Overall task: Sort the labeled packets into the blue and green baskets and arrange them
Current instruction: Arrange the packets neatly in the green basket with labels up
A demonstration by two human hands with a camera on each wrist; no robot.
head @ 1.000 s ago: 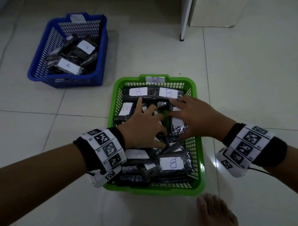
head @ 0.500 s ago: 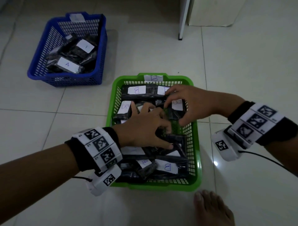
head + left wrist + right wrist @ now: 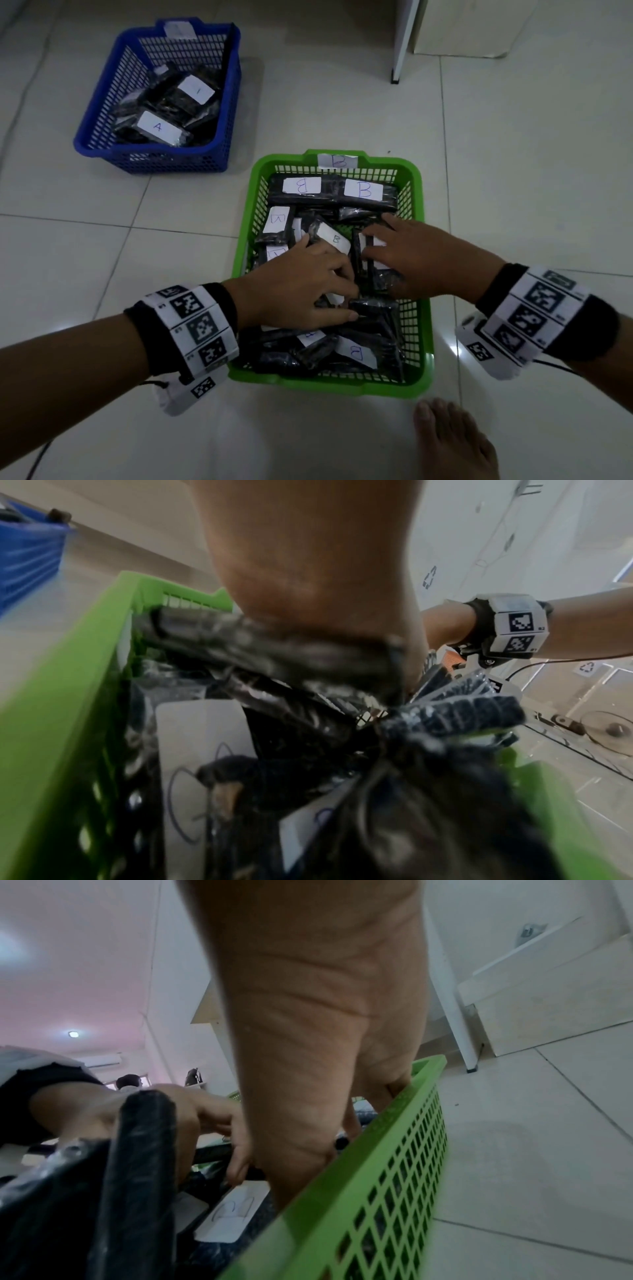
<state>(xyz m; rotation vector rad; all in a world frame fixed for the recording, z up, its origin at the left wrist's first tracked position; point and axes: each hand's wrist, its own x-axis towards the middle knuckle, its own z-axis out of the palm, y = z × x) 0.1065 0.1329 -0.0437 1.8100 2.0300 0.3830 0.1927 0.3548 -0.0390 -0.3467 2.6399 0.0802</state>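
The green basket [image 3: 427, 318] marked B sits on the floor in front of me, filled with several black packets with white B labels [image 3: 363, 189]. My left hand [image 3: 308, 291] is in the middle of the basket, thumb and curled fingers closed round a black packet [image 3: 274, 647]. Just beyond its index finger a B packet [image 3: 330, 237] stands tilted. My right hand [image 3: 407, 260] lies beside it on the right, fingers spread over another labelled packet [image 3: 382, 277] by the basket's right wall [image 3: 377, 1177]. At far left, the blue basket [image 3: 154, 161] holds several packets labelled A [image 3: 157, 127].
A bare foot [image 3: 452, 442] rests on the tiles just in front of the green basket. A white furniture leg [image 3: 399, 44] and a cabinet stand at the far right. Tiled floor [image 3: 531, 188] surrounds both baskets.
My right hand pulled back from the far row of packets to the right middle of the basket. My left hand stayed in the middle, its fingers curling tighter, and a B packet tipped up beside it.
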